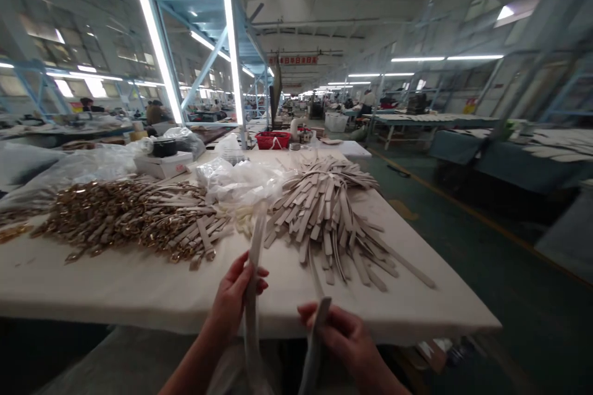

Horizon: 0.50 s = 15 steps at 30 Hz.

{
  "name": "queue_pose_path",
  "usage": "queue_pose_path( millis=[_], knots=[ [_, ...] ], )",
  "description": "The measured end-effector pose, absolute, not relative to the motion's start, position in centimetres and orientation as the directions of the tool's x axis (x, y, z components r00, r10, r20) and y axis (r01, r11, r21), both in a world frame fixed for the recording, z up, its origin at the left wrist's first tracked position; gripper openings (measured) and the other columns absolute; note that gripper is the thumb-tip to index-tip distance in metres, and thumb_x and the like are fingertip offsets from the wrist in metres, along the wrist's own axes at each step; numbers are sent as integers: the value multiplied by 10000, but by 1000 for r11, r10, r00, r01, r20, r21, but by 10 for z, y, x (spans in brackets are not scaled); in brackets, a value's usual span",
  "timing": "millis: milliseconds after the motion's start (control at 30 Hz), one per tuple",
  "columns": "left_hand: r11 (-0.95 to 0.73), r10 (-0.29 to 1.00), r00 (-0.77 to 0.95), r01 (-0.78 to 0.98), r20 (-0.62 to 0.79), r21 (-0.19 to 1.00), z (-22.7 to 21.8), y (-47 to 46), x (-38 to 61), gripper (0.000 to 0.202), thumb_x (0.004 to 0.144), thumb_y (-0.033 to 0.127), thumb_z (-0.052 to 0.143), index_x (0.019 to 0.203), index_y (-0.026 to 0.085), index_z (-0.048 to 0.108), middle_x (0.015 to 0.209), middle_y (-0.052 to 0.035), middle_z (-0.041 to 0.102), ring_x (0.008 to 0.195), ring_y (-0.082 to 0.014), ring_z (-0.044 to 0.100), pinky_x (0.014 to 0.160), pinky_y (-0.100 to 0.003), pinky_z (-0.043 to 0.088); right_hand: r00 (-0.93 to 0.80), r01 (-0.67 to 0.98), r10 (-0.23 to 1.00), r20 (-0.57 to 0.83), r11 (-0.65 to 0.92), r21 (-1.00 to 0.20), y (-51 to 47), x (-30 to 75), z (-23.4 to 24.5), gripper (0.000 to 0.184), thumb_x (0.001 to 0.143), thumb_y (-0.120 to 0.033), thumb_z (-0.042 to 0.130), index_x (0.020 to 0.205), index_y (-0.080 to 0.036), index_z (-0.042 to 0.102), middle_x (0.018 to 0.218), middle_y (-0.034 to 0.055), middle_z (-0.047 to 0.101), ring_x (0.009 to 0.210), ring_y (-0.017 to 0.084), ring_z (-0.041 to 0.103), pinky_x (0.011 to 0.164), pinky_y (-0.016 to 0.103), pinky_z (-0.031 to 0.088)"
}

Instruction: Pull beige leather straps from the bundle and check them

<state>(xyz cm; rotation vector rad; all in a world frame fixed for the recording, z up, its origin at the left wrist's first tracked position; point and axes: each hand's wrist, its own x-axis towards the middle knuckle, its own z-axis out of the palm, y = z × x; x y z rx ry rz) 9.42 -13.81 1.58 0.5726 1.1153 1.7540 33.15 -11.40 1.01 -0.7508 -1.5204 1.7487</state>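
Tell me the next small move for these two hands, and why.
Probably bring the right hand toward the left hand to line up the strap: each hand pinches a section, and both sections hang loose and apart below the table edge.

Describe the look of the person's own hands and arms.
Both hands, the left hand and the right hand, are bare: no gloves, and no rings or watch that can be made out. The forearms are uncovered too; no sleeve reaches into view. Fingernails look short and unpainted.
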Motion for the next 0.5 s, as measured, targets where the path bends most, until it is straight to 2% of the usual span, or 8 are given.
queue_pose_path(
  millis=[33, 67, 133, 233, 300, 400, 500],
  knots=[
    [-103, 908, -407, -440, -96, 892, 9, -147, 105, 647, 710, 444, 832, 1234, 153, 585, 799, -67, 747, 620, -171, 680, 615, -258, 554, -548, -179, 836, 24, -89, -980, -104, 322, 16, 384, 781, -504, 767, 1026, -208, 777, 1105, 115, 740, 1032, 270, 657, 898, 382, 510],
    [-67, 920, -378, -422, -108, 904, 2, -155, 113, 671, 710, 478, 823, 1247, 157, 583, 806, -70, 749, 632, -180, 684, 639, -276, 560, -519, -246, 854, 46, -97, -964, -94, 312, 22, 325, 769, -481, 788, 947, -209, 792, 1240, 110, 694, 1151, 285, 609, 969, 392, 478],
    [-1, 933, -331, -396, -141, 918, -10, -168, 124, 685, 714, 524, 804, 1259, 169, 589, 813, -70, 752, 641, -192, 688, 674, -304, 564, -501, -373, 862, 79, -132, -918, -75, 295, 32, 287, 708, -455, 842, 854, -212, 800, 1338, 91, 642, 1244, 297, 548, 1039, 408, 428],
    [71, 947, -266, -371, -179, 926, -20, -183, 128, 673, 721, 548, 789, 1258, 187, 605, 825, -69, 754, 657, -198, 689, 701, -313, 559, -520, -455, 852, 64, -213, -864, -55, 276, 42, 295, 644, -443, 884, 816, -219, 801, 1176, 79, 729, 1105, 266, 619, 1035, 414, 413],
    [106, 951, -240, -347, -197, 932, -18, -189, 127, 645, 732, 555, 776, 1241, 190, 623, 818, -67, 751, 660, -201, 684, 697, -311, 553, -534, -460, 842, 74, -215, -862, -51, 267, 47, 282, 671, -442, 869, 833, -221, 804, 1017, 63, 772, 994, 233, 646, 1015, 398, 416],
    [105, 958, -231, -270, -170, 957, -4, -190, 123, 589, 738, 574, 757, 1184, 198, 674, 897, -85, 752, 745, -239, 694, 738, -335, 558, -531, -418, 836, 141, -114, -901, -57, 258, 57, 271, 743, -444, 820, 891, -217, 808, 950, 54, 775, 949, 220, 645, 980, 379, 433],
    [-23, 967, -254, -205, -31, 978, 13, -183, 117, 599, 672, 574, 800, 1144, 217, 708, 1051, -97, 736, 956, -310, 676, 871, -377, 544, -585, -328, 784, 209, 7, -945, -75, 249, 70, 302, 784, -483, 772, 938, -226, 808, 949, 49, 759, 898, 225, 646, 899, 383, 477]
  ],
)
